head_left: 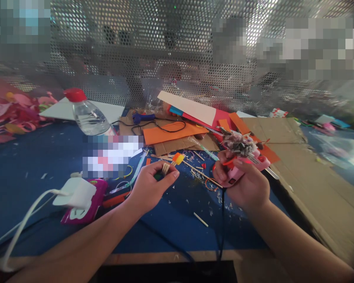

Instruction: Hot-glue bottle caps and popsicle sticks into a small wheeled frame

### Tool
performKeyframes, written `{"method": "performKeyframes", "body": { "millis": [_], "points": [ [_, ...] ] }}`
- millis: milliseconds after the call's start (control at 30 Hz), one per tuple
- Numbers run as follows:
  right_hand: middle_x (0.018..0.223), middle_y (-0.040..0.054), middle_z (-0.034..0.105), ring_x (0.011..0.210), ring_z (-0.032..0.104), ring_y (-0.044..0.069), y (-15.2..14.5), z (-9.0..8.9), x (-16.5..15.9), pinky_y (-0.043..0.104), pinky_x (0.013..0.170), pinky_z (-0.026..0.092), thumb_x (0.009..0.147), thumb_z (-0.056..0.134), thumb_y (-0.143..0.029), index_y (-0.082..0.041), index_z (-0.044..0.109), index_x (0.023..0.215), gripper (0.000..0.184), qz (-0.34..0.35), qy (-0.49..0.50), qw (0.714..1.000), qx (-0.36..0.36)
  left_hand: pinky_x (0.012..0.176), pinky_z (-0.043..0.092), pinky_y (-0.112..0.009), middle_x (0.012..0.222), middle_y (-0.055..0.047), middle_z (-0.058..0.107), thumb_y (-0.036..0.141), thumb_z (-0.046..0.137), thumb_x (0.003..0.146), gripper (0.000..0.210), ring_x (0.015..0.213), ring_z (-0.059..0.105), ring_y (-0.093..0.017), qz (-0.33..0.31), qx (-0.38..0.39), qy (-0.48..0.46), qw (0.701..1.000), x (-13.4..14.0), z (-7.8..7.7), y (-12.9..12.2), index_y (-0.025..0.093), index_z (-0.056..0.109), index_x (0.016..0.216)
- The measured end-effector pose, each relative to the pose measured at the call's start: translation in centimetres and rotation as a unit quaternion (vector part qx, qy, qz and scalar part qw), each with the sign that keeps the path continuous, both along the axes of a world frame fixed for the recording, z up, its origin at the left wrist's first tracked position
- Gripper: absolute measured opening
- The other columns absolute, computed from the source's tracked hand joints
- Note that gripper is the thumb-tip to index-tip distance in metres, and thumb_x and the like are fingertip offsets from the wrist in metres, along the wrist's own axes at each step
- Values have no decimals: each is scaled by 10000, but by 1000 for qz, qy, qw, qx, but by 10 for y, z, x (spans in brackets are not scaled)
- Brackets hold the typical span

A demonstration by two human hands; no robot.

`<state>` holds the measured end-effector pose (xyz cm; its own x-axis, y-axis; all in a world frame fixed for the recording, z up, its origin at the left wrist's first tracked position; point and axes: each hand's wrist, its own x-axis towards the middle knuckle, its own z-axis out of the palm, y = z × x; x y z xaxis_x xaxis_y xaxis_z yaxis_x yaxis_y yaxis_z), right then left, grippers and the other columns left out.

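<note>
My left hand [156, 179] is closed in a pinch on a small bundle of short wooden sticks [165, 168]. An orange and yellow piece [178, 158] shows at the bundle's far end, and something dark green is partly hidden under my fingers. In my right hand [247, 182] is a pink hot glue gun [236, 173], its black cord hanging down toward the table edge. Grey, fluffy scraps [240, 143] cover the gun's upper part, so its nozzle cannot be made out. The two hands are apart, above the blue tabletop [177, 224].
A tilted-looking water bottle [88, 114] with a red cap stands left. White plugs sit on a purple power strip [98, 196]. Cardboard [312, 169] lies right, with orange sheets [171, 132] and a blue glue gun [143, 117] behind. Loose sticks and shavings litter the middle.
</note>
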<state>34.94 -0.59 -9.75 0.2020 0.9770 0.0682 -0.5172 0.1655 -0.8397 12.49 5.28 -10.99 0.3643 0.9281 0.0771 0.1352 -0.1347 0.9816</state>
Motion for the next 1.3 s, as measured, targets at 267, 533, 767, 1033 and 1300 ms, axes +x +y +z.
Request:
{"method": "performKeyframes", "body": {
  "millis": [267,533,767,1033,1300],
  "points": [
    [728,14,584,541,528,149,-5,-10,-2,298,495,412,740,751,-348,-205,660,852,204,42,-47,998,7,774,474,-327,784,7,610,345,777,776,263,758,586,-172,43,61,78,994,-1,3,2,196,771,992],
    [641,29,607,561,551,169,-8,-24,2,290,508,435,775,797,-391,-181,718,860,240,121,-90,989,-6,713,433,-305,799,0,572,337,704,836,258,733,535,-157,39,37,6,999,-5,-3,4,198,766,1045],
    [649,32,627,555,544,160,-8,-26,0,283,502,448,767,830,-420,-178,730,860,278,124,-91,988,-13,713,425,-290,803,16,534,271,705,789,278,740,517,-142,18,48,-17,999,-6,0,2,184,739,1051],
    [609,36,626,552,559,165,-7,-25,1,277,507,457,774,831,-383,-167,749,842,241,113,-80,990,-7,659,429,-289,733,12,582,358,760,790,201,688,527,-143,42,95,28,994,-3,2,2,184,662,766],
    [625,43,631,550,564,162,-7,-25,1,277,511,452,780,822,-375,-158,750,841,237,111,-78,991,-6,741,466,-317,793,-13,687,353,676,901,215,757,611,-163,17,103,13,994,-4,1,4,198,709,755]
  ]
}}
